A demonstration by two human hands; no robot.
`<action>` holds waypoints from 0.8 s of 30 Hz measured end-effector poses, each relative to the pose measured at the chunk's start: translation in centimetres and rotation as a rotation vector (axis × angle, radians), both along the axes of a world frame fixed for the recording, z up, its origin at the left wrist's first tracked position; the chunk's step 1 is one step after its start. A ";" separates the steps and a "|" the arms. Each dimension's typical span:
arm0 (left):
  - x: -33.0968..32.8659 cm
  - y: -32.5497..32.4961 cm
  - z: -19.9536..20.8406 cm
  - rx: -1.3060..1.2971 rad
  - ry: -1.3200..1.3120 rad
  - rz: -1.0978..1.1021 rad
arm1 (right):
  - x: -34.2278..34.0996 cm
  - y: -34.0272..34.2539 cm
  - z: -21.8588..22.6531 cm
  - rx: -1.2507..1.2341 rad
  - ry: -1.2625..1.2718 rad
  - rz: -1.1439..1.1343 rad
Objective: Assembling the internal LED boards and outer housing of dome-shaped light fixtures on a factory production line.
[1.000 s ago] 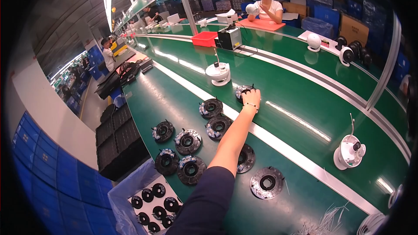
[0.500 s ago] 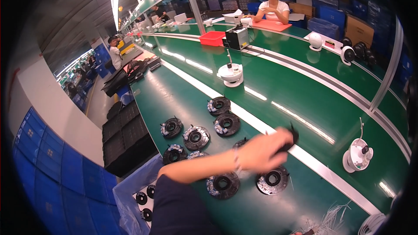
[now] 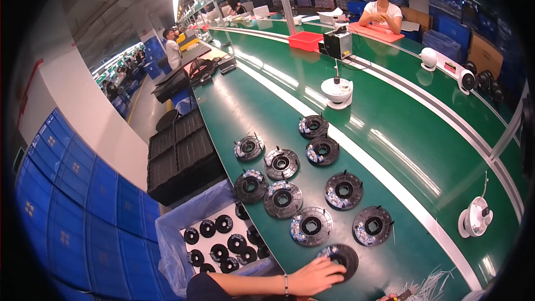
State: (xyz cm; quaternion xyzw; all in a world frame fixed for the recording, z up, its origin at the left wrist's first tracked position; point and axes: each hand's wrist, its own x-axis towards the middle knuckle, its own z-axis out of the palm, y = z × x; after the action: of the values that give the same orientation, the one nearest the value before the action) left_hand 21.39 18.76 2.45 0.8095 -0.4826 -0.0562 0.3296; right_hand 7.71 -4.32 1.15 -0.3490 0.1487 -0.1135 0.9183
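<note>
My left hand (image 3: pixel 316 276) reaches in from the lower edge, a bracelet on its wrist. Its fingers grip the near left rim of a black round plate (image 3: pixel 349 262) with a small circuit board on it, low over the green bench. Similar plates stand apart on the bench, among them one to the right (image 3: pixel 373 226), one farther off (image 3: pixel 311 226) and one beyond (image 3: pixel 344 190). Just a sliver of my right hand (image 3: pixel 385 298) shows at the lower edge, beside a dark tool-like piece (image 3: pixel 402 295); its grip is hidden. A bundle of thin white strands (image 3: pixel 433 285) lies beside it.
A plastic-lined bin (image 3: pixel 173 228) with several black round parts stands left of the bench, before stacked black crates (image 3: pixel 177 153). Along the green conveyor (image 3: pixel 384 128) sit white device bodies (image 3: pixel 336 93) (image 3: pixel 477 217). A red tray (image 3: pixel 305 40) and a seated person (image 3: pixel 382 14) are across it.
My left hand has come back from the bench's white edge strip toward me, bringing a black piece down near the bench. The whole view has shifted, showing more of the bin.
</note>
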 end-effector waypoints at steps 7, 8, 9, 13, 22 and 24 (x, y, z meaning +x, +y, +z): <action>3.7 2.5 6.4 -0.012 -0.108 0.190 | -0.2 0.2 -0.1 0.003 0.038 -0.011; 4.9 2.9 8.0 -0.207 -0.110 0.289 | -0.3 0.0 -0.1 -0.003 0.047 -0.024; 5.9 4.4 10.3 -0.279 -0.163 0.476 | -0.2 0.1 0.1 0.014 0.032 -0.008; 13.1 9.9 17.6 -0.522 -0.829 1.027 | 0.0 -0.1 0.1 0.010 0.020 -0.015; 20.0 18.2 22.3 -0.132 -0.805 1.531 | -0.3 0.0 -0.1 0.009 0.014 0.013; 20.2 18.3 22.1 -0.099 -0.817 1.536 | -0.3 0.0 -0.1 -0.004 0.006 0.034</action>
State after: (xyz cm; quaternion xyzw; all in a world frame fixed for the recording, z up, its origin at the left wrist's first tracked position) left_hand 41.60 37.11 24.56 0.8526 0.1145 0.4974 0.1124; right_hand 7.38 -4.33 1.08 -0.3536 0.1451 -0.0971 0.9190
